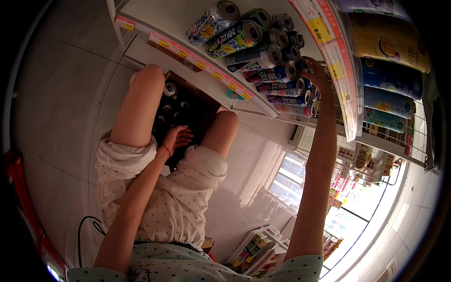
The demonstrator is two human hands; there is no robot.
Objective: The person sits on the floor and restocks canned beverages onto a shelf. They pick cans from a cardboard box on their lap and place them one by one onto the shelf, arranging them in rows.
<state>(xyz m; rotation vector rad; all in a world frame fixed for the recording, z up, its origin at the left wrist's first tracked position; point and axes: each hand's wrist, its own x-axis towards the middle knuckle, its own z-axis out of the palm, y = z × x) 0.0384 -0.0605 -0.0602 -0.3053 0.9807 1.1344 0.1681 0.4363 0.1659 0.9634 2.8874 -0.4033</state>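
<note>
At the back of the shelf rows, my right hand (314,73) has its fingers around a dark drink can (302,65). Several cans stand close beside it, among them a green and black can (235,38), a pale can with fruit pictures (214,22) and a pink can (295,109). My left hand (178,136) hovers over or rests at a dark cardboard box (206,102) between my knees; no object shows in it, and its fingers are loosely apart. Inside the box, a can with a silver lid (170,89) and several shadowed cans are visible.
A price-tag rail (201,66) edges the can shelf (158,17). Above it, another shelf's tag rail (329,42) juts out near my right forearm, with yellow packages (391,42) on it. Wire racks of goods (259,246) stand to the right on the tiled floor (243,151).
</note>
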